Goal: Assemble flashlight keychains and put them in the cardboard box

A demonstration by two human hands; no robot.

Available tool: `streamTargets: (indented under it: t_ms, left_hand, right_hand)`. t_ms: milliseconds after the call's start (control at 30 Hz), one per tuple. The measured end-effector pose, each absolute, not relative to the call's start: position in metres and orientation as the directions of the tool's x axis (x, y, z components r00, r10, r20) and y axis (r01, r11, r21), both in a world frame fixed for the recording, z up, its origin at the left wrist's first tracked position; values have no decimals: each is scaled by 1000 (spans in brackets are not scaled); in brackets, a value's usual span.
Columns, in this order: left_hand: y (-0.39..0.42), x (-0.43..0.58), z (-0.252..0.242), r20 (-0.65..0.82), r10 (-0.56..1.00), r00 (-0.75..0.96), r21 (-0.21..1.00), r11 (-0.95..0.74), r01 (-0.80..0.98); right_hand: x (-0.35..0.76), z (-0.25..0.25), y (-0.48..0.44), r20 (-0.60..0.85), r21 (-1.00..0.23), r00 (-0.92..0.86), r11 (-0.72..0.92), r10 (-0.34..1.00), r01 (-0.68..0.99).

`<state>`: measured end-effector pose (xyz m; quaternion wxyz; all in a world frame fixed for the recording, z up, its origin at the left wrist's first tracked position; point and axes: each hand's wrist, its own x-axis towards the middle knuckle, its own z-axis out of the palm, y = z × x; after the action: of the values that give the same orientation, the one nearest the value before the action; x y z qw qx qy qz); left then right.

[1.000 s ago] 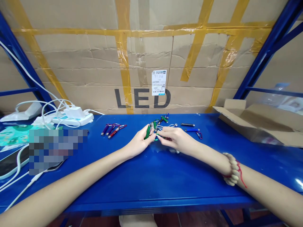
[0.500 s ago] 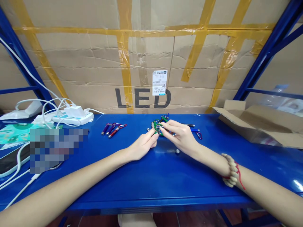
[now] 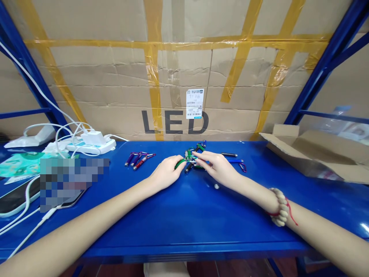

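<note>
My left hand (image 3: 166,172) is closed around a small green keychain flashlight (image 3: 179,164), most of its body covered by the fingers. From its end a green carabiner (image 3: 189,158) reaches across to my right hand (image 3: 216,164), whose thumb and fingertips pinch it. Just behind and below the fingers lies a loose pile of similar flashlights, among them a black one (image 3: 188,168) and a green one (image 3: 201,147). A blue flashlight (image 3: 235,160) with a carabiner is right of my right hand. Nearer me, a small silver round piece (image 3: 216,186) rests on the blue table.
Purple and red flashlights (image 3: 139,163) lie in a group on the left. Further left are a white power strip (image 3: 105,147), cables, a green packet (image 3: 21,163) and a phone (image 3: 75,198). An open cardboard box (image 3: 305,154) stands right. A large taped carton (image 3: 115,88) backs the table.
My left hand has shifted slightly left with the green flashlight, away from my right fingertips. A black flashlight now shows between the hands. The camera view has tilted a little.
</note>
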<state>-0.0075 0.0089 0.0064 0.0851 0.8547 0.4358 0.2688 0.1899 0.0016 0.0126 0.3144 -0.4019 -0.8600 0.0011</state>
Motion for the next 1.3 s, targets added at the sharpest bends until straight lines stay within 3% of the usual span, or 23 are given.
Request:
streamTargets:
  t_ms: [167, 400, 600, 700, 833, 933, 1000, 1133, 1300]
  left_hand:
    - [16, -14, 1, 346, 843, 411, 86, -465, 881]
    - [11, -15, 4, 292, 920, 263, -150, -228, 962]
    - [12, -21, 7, 325, 932, 163, -284, -68, 956]
    - [12, -21, 8, 440, 880, 178, -272, -58, 960]
    - [8, -13, 6, 509, 765, 394, -171, -359, 917]
    - [4, -4, 0, 461, 700, 545, -62, -587, 807]
    - [3, -1, -3, 430, 685, 588, -2, -651, 759]
    - [5, 0, -4, 406, 718, 566, 80, -645, 760]
    - [6, -3, -4, 435, 776, 458, 179, -572, 800]
  right_hand:
    - [189, 9, 1, 503, -252, -463, 636, 730, 729]
    - [191, 17, 2, 526, -169, -457, 615, 717, 770]
    - [211, 26, 14, 450, -117, -322, 413, 833, 903]
    - [224, 30, 18, 278, -110, -287, 328, 917, 938]
    - [235, 37, 16, -17, -154, -322, 316, 946, 936]
    - [237, 46, 10, -8, -141, -367, 363, 930, 921]
    - [235, 52, 5, -10, -119, -390, 386, 921, 915]
    - [227, 55, 0, -100, -69, -369, 363, 924, 929]
    - [221, 49, 3, -54, -69, -376, 372, 925, 926]
